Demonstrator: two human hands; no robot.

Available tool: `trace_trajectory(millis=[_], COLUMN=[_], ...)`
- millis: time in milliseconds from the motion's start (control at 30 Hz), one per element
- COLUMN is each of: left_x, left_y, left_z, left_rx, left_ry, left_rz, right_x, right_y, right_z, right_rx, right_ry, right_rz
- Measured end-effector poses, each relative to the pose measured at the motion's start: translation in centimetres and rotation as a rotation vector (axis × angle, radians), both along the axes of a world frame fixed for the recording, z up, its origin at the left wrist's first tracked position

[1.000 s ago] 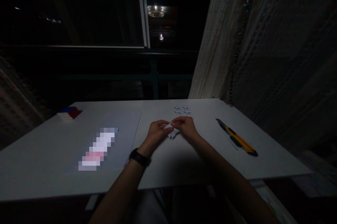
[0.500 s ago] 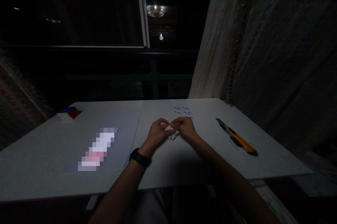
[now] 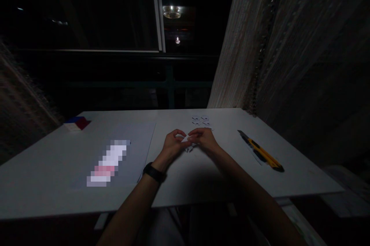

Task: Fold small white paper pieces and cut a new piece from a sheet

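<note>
My left hand [image 3: 172, 144], with a dark watch [image 3: 154, 172] on its wrist, is closed on the left side of a small piece of white paper [image 3: 185, 138]. From the right, my right hand [image 3: 204, 138] pinches the same piece, fingertips close to those of the left. Much of the paper is hidden by the fingers. Just below the hands lie small dark-marked scraps [image 3: 189, 149] on the table. Beyond my right hand, several small white pieces with dark marks [image 3: 200, 119] lie in rows, the nearest partly covered by the hand.
On the white table [image 3: 225, 184], a yellow and black utility knife [image 3: 261, 151] lies at the right, beside a thin strip. At the left are a large sheet of paper [image 3: 141, 142], a blurred-out bright phone-like shape [image 3: 108, 163] and a coloured cube [image 3: 77, 123]. A curtain [image 3: 231, 53] hangs behind.
My right fingers have shifted slightly on the white paper, and its visible part has tilted. The left hand keeps its place. The view has moved very slightly.
</note>
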State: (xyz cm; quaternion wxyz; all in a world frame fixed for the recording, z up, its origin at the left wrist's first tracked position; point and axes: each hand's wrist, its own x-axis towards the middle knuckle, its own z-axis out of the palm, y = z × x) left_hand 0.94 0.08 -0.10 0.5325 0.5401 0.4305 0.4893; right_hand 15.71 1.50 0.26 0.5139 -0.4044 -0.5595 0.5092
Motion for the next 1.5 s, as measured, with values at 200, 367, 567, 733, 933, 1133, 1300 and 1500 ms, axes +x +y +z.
trace_trajectory(millis=[200, 367, 567, 733, 933, 1133, 1300, 1500], left_x=[0.0, -0.4, 0.0, 0.0, -0.3, -0.3, -0.5, -1.3], left_y=[-0.5, -0.4, -0.3, -0.4, -0.1, 0.0, -0.1, -0.3], left_z=[0.6, 0.7, 0.3, 0.5, 0.3, 0.1, 0.3, 0.9], left_rx=[0.120, 0.245, 0.349, 0.405, 0.421, 0.447, 0.592, 0.623], left_ry=[0.087, 0.191, 0.351, 0.444, 0.442, 0.442, 0.469, 0.636], left_rz=[-0.029, 0.009, 0.137, 0.196, 0.221, 0.208, 0.078, -0.049], right_x=[0.1, 0.2, 0.0, 0.0, -0.2, -0.4, -0.1, 0.2], right_y=[0.1, 0.1, 0.1, 0.1, -0.2, -0.4, -0.1, -0.2], right_z=[0.0, 0.1, -0.1, -0.2, -0.3, -0.4, -0.6, -0.3], right_rx=[0.021, 0.040, 0.052, 0.068, 0.065, 0.079, -0.005, -0.114], right_ry=[-0.005, -0.037, -0.062, -0.052, -0.089, -0.113, -0.063, -0.092], right_rz=[0.004, 0.005, 0.035, 0.063, 0.106, 0.098, 0.126, 0.238])
